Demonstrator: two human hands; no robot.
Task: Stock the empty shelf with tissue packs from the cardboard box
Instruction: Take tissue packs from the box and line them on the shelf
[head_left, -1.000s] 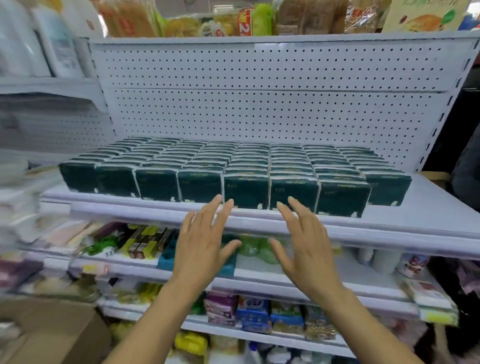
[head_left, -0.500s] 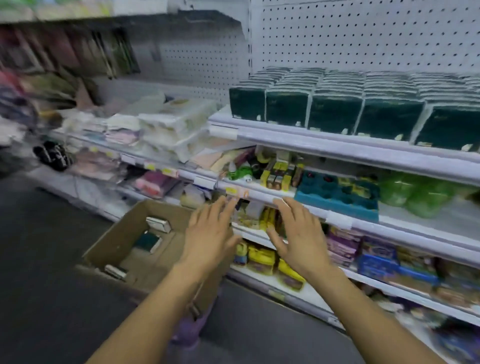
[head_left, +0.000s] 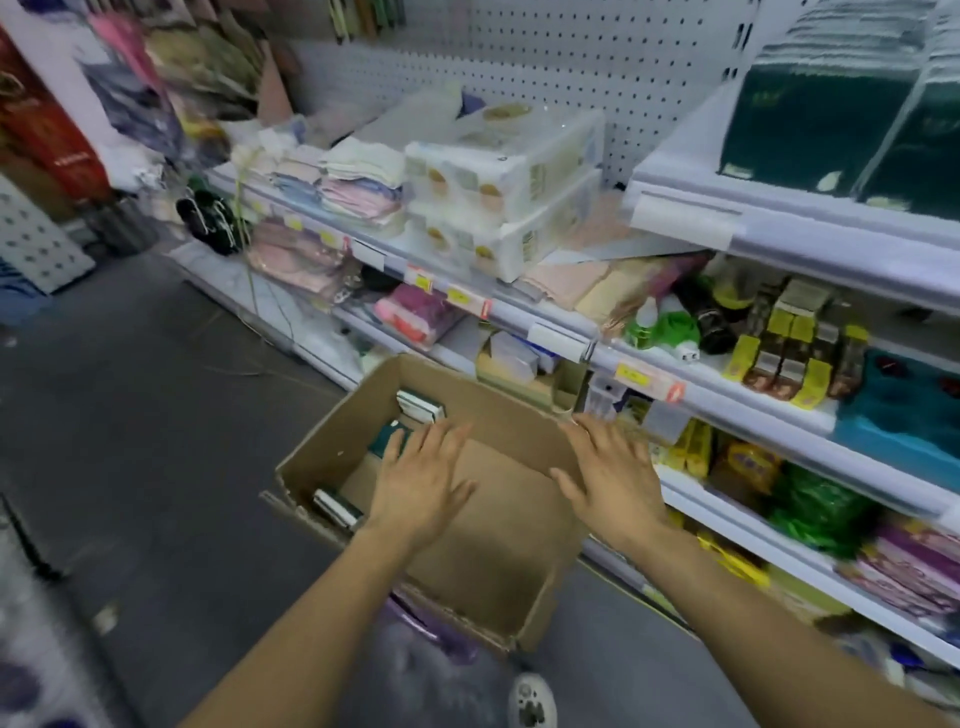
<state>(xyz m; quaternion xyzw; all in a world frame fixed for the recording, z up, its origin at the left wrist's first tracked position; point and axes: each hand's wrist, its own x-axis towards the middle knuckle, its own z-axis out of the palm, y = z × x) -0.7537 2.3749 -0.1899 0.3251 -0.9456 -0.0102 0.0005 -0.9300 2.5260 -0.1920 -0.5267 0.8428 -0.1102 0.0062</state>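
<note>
Over cardboard box (head_left: 483, 545), seemingly empty hands.

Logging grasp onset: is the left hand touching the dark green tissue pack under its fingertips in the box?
Cannot tell. In the head view the left hand, fingers straight, overlaps the tissue pack inside the cardboard box, but the single downward angle hides any gap.

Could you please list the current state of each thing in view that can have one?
Brown cardboard box: open-topped, on the floor, nearly empty, three packs visible inside.
Dark green tissue packs in the box: loose, along the left side, none held.
Dark green tissue packs on the white upper shelf: lined up at the shelf front.
Left hand: open, fingers straight, over the box.
Right hand: open, above the box's right edge.
</note>
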